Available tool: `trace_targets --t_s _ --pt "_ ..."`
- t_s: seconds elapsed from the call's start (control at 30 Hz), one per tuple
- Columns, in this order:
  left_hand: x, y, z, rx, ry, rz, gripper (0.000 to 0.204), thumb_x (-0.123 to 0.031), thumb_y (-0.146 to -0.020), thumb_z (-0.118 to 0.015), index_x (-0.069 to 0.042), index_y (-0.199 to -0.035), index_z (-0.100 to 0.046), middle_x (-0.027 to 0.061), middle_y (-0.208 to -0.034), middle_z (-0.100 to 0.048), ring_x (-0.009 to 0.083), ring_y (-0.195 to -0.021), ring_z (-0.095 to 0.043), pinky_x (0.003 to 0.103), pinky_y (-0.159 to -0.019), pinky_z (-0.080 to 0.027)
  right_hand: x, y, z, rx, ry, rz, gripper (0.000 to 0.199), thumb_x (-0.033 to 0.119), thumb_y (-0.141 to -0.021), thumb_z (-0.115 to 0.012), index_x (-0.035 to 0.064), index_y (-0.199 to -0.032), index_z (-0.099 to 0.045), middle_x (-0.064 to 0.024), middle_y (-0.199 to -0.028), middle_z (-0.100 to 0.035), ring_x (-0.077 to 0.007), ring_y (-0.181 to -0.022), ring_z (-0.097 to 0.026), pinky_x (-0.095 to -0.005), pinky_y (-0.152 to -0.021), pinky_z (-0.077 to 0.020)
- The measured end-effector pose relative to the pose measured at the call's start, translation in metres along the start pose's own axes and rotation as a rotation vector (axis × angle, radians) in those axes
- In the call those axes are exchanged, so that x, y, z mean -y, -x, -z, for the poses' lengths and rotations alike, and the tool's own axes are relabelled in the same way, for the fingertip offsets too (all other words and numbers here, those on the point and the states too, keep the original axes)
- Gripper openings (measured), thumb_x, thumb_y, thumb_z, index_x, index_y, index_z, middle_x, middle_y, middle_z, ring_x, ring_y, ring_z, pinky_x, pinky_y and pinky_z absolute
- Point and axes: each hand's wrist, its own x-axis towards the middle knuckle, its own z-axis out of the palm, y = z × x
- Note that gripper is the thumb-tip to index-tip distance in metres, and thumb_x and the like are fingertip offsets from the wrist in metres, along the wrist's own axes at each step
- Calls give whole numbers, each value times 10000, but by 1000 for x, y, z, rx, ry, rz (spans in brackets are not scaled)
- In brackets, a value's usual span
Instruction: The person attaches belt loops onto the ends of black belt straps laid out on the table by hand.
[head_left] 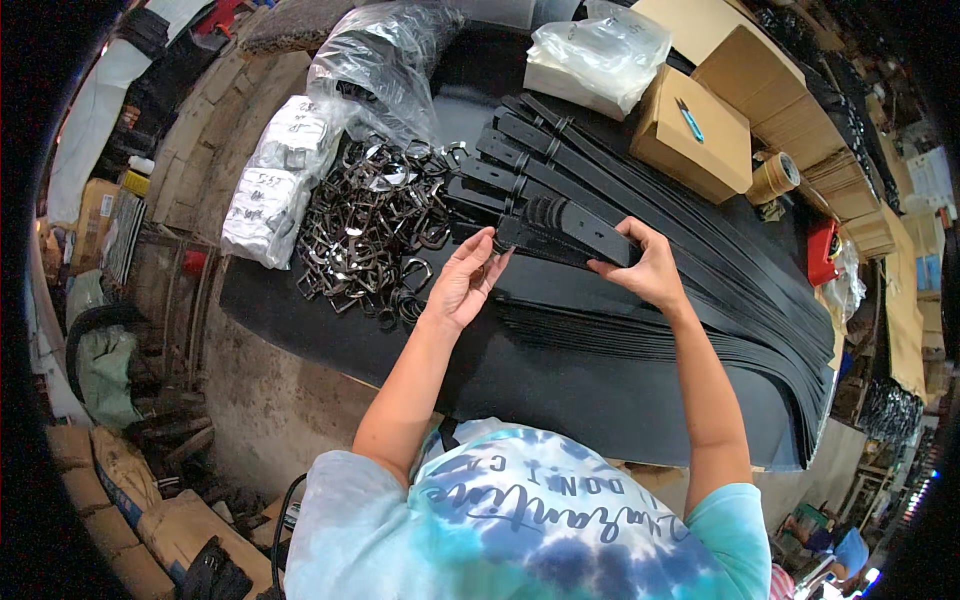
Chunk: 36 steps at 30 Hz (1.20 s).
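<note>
My right hand grips a short stack of black belt straps, thumb below and fingers over the top. The stack shows rounded ends and punched holes. At the left end of these straps is my left hand, its fingertips closed around a dark strap end; the exact grip is partly hidden. Just left of it lies a heap of shiny dark metal belt buckles. Beyond my hands, long black belts with loops lie in rows. More belt straps are fanned out nearer to me, bending at the table's right end.
White wrapped bundles and a clear plastic bag border the buckles. An open cardboard box with a blue cutter on it stands at the back right, near a tape roll and a red object. The black tabletop curves near me.
</note>
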Motion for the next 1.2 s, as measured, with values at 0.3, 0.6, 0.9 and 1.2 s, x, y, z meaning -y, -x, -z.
trace_targets --t_s 0.3,0.6,0.9,1.2 --pt "-12 1 -8 20 -239 -109 389 -24 -838 -647 -87 -1212 -565 13 -1072 -628 95 -890 -618 284 -821 -547 -3 -1 -6 -51 149 64 368 185 -596 -817 29 -785 -543 -54 -693 -594 -111 -639 -545 -264 -599 -437" --pt "-33 7 -31 113 -843 -241 546 -15 -746 -724 -77 -1253 -532 54 -996 -614 92 -758 -616 217 -564 -508 12 -10 10 181 208 -61 376 232 -574 -821 20 -770 -580 -67 -680 -596 -136 -654 -551 -293 -623 -436" --pt "10 -3 -24 -220 -322 -209 431 -31 -819 -673 -108 -1221 -538 -34 -934 -618 34 -710 -567 180 -606 -483 -6 1 -7 21 110 11 378 161 -583 -828 18 -787 -543 -54 -680 -579 -99 -643 -526 -251 -601 -426" --pt "54 -7 -17 -146 -182 -29 224 -56 -822 -666 -76 -1010 -546 31 -822 -601 99 -723 -588 238 -625 -534 -11 4 -16 6 129 89 333 127 -611 -818 33 -778 -545 20 -669 -534 -40 -588 -438 -212 -518 -343"
